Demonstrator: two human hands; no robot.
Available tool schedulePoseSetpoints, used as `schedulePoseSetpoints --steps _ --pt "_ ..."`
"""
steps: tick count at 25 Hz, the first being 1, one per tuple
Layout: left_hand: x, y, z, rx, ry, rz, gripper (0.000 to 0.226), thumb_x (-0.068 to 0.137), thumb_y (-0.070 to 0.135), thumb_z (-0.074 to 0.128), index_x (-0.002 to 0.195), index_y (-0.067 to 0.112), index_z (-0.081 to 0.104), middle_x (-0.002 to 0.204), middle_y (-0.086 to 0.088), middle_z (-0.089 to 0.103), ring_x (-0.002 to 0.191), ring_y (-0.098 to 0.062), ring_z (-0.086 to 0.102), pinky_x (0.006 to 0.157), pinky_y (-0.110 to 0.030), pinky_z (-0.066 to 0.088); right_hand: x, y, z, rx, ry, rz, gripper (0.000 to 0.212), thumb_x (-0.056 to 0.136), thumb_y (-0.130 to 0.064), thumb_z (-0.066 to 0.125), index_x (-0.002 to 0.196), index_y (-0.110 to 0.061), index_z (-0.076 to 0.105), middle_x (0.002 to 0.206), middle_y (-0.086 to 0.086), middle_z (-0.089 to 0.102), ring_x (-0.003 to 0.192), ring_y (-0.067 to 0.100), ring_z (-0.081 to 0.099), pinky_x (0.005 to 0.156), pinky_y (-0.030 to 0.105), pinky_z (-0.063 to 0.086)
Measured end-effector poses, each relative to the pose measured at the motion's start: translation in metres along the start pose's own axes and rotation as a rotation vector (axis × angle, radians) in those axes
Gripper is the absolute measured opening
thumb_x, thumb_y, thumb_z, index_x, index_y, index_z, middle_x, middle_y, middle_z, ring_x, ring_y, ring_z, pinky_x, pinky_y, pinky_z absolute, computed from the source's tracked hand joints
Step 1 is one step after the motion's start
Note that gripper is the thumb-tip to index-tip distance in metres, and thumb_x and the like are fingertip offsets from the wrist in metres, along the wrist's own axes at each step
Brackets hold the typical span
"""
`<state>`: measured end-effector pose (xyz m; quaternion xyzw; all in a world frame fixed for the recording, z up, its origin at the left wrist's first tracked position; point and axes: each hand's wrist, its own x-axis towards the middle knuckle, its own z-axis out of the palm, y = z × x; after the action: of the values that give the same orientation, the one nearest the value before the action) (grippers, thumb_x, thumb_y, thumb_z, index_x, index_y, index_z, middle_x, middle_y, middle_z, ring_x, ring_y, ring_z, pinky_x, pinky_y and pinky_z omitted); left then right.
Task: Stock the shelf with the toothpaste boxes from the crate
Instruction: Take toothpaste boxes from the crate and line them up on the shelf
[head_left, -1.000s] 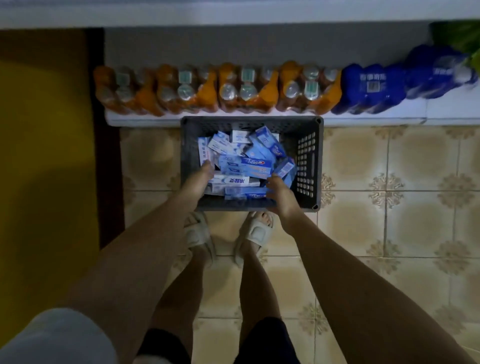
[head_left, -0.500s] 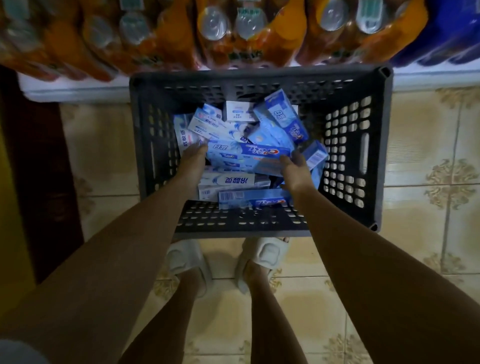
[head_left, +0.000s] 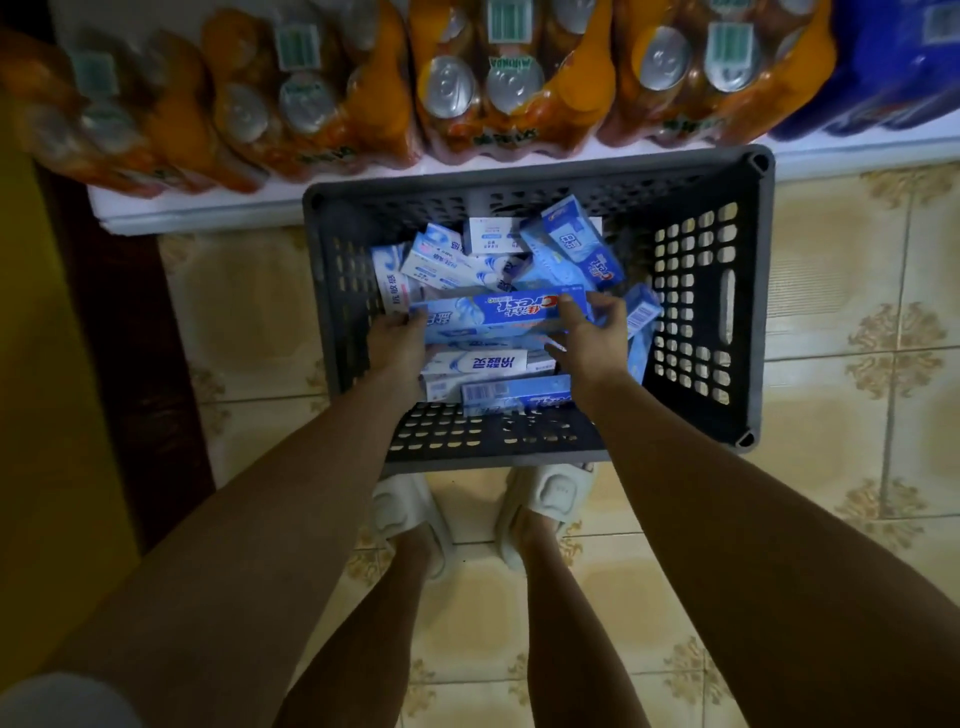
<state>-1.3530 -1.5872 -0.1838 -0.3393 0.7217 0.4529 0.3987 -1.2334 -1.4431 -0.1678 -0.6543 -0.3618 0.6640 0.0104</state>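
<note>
Got my left hand (head_left: 397, 345) and right hand (head_left: 592, 338) clamped on either end of the top box (head_left: 498, 317), mid-frame in the crate (head_left: 691, 312), so pickup step; next it needs lifting to the shelf.

Shrink-wrapped orange soda packs (head_left: 519, 78) beside blue packs (head_left: 893, 67); patterned floor tiles (head_left: 857, 364).

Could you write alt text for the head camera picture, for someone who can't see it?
Seen from above, a person's left hand and right hand grip the two ends of a blue toothpaste box atop a jumbled pile in a grey crate on tiled floor. Orange drink packs line the low shelf beyond.
</note>
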Motion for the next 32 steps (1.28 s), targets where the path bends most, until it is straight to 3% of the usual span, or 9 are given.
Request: schedulePoseSetpoints --steps 2,6,10,14,20,23,27,29,32 --pt "-0.021 0.006 -0.015 -0.035 -0.091 -0.081 0.005 0.094 0.013 0.062 0.096 0.014 0.058 0.097 -0.004 0.063 0.086 -0.017 0.065 0.068 -0.027 0.055 -0.015 -0.021 0.002 0.080 -0.002 -0.004 0.025 0.097 -0.011 0.057 0.113 -0.019 0.041 0.084 0.010 0.068 0.064 0.025 0.065 0.072 0.038 0.055" --pt "-0.065 0.031 -0.053 0.071 -0.390 -0.187 0.014 0.091 0.014 0.064 0.105 0.016 0.061 0.109 -0.011 0.064 0.085 -0.023 0.066 0.084 -0.037 0.056 -0.053 -0.076 -0.004 0.109 -0.120 -0.032 0.018 0.097 -0.006 0.056 0.108 -0.018 0.049 0.078 0.010 0.064 0.059 0.027 0.058 0.066 0.038 0.055" --pt "-0.121 0.058 -0.063 0.512 -0.602 -0.067 0.032 0.087 0.031 0.071 0.117 0.027 0.061 0.117 -0.001 0.068 0.097 -0.018 0.067 0.095 -0.039 0.051 -0.101 -0.131 0.000 -0.083 -0.276 -0.116 0.009 0.097 -0.012 0.060 0.100 -0.020 0.057 0.089 0.008 0.065 0.078 0.025 0.064 0.067 0.037 0.057" --pt "-0.207 0.103 -0.055 0.663 -0.770 0.068 0.051 0.079 0.037 0.078 0.125 0.027 0.058 0.122 0.005 0.068 0.113 -0.017 0.063 0.098 -0.042 0.049 -0.177 -0.186 0.008 -0.396 -0.429 -0.211 0.018 0.094 -0.022 0.065 0.111 -0.018 0.061 0.097 0.007 0.069 0.085 0.020 0.067 0.068 0.031 0.057" --pt "-0.314 0.157 -0.066 0.492 -0.766 0.113 0.034 0.088 0.017 0.071 0.120 0.014 0.061 0.115 -0.009 0.071 0.101 -0.027 0.070 0.087 -0.040 0.057 -0.283 -0.234 0.018 -0.553 -0.549 -0.359 0.046 0.089 -0.026 0.071 0.130 -0.010 0.056 0.113 0.011 0.067 0.091 0.021 0.068 0.070 0.026 0.056" --pt "-0.355 0.170 -0.081 0.241 -0.742 0.090 0.021 0.090 0.013 0.067 0.110 0.014 0.061 0.117 -0.014 0.069 0.100 -0.032 0.069 0.086 -0.041 0.058 -0.326 -0.259 -0.003 -0.700 -0.570 -0.379 0.044 0.095 -0.047 0.056 0.128 -0.018 0.059 0.119 0.005 0.066 0.102 0.020 0.064 0.083 0.033 0.050" --pt "-0.407 0.192 -0.112 -0.093 -0.696 0.057 0.016 0.092 0.012 0.062 0.107 0.012 0.057 0.114 -0.017 0.066 0.098 -0.031 0.067 0.079 -0.038 0.060 -0.383 -0.283 -0.043 -0.913 -0.577 -0.202 0.073 0.079 -0.083 0.040 0.130 -0.033 0.055 0.132 -0.004 0.057 0.114 0.025 0.059 0.094 0.050 0.052" --pt "-0.428 0.208 -0.128 -0.194 -0.677 0.069 0.021 0.092 0.012 0.063 0.111 0.009 0.056 0.117 -0.020 0.065 0.104 -0.032 0.066 0.079 -0.039 0.060 -0.404 -0.293 -0.057 -0.822 -0.623 -0.111 0.057 0.087 -0.071 0.045 0.124 -0.029 0.056 0.129 0.003 0.060 0.105 0.029 0.067 0.092 0.053 0.054" --pt "-0.463 0.245 -0.148 -0.234 -0.676 0.137 0.038 0.088 0.011 0.066 0.124 0.005 0.053 0.128 -0.023 0.061 0.113 -0.036 0.063 0.079 -0.045 0.060 -0.437 -0.316 -0.064 -0.572 -0.733 -0.073 0.026 0.101 -0.033 0.050 0.125 -0.022 0.055 0.127 0.009 0.060 0.101 0.031 0.071 0.090 0.049 0.056"
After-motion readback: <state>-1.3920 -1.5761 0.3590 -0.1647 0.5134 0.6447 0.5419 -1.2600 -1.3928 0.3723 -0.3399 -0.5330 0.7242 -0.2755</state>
